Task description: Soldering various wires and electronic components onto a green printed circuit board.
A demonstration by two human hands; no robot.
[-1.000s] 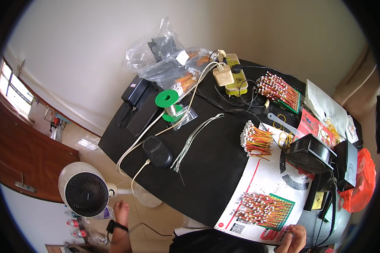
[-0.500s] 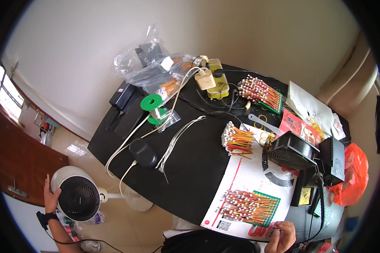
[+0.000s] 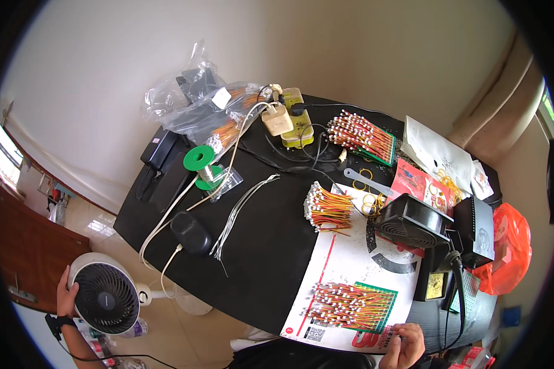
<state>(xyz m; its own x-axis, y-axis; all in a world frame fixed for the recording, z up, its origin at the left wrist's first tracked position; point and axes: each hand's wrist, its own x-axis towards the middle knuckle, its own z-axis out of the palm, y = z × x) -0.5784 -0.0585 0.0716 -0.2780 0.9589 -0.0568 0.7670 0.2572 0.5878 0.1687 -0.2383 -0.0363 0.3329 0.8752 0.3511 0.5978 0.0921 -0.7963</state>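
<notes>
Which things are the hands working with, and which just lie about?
In hand:
- left hand on the white fan
- right hand on the near green board

Lying about:
- green spool
- plastic bags
- small black fan
- orange bag

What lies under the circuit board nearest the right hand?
The green board, packed with red and yellow wires, lies on a white printed sheet by the right hand. The sheet covers the black table; anything between board and sheet is hidden.
</notes>
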